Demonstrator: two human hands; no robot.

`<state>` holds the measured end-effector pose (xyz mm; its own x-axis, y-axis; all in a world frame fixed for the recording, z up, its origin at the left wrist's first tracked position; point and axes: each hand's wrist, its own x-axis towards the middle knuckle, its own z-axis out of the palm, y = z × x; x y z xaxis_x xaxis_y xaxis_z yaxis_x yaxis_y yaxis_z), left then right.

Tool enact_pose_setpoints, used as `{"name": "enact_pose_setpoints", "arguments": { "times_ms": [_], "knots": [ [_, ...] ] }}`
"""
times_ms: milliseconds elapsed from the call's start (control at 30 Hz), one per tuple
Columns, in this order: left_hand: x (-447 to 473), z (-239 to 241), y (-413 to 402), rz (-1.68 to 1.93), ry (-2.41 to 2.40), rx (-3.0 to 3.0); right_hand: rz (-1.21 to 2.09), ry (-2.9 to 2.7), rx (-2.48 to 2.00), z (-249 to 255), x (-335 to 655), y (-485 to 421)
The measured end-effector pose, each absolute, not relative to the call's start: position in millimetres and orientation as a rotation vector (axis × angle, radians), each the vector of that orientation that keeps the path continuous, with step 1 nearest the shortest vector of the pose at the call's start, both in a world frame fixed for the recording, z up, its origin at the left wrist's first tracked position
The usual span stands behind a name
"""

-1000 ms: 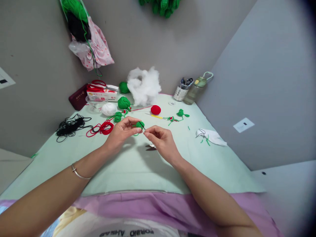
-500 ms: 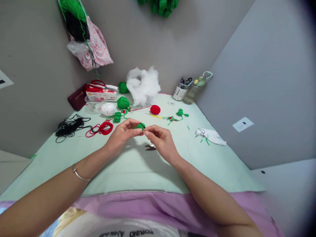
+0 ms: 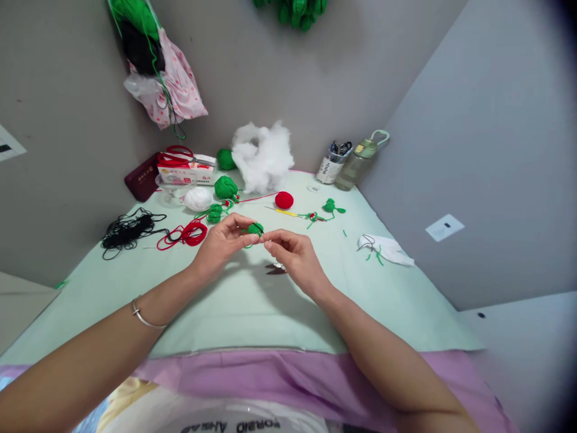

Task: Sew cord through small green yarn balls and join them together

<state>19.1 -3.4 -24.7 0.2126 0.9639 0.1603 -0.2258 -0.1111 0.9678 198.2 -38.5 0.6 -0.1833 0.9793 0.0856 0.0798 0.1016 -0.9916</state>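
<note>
You are pinching the small green crochet piece point(image 3: 255, 228) in your left hand point(image 3: 222, 240), fingertips closed on it above the pale green tablecloth point(image 3: 234, 300). Your right hand point(image 3: 295, 255) is closing thumb and forefinger on something too thin to make out, just beside the piece; half a second ago those fingers were touching it, and now they are sitting slightly apart again. The small scissors point(image 3: 274, 269) are lying under your right hand; the red yarn coil point(image 3: 192, 233) is resting left of your left hand.

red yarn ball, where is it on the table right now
In the head view the red yarn ball lies toward the table's far edge, just below the white stuffing, beside the yellow-handled hook.
</note>
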Motion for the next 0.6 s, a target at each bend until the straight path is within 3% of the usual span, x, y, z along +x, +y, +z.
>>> {"name": "enact_pose_setpoints", "arguments": {
  "times_ms": [333,600],
  "knots": [
    [22,-26,-5,1.198,0.779,1.189,1.026,-1.461,-1.056,-10,194,-35],
    [21,-25,-7,1.128,0.748,1.148,1.241,-1.305,-1.09,-6,195,-32]
  ]
}}
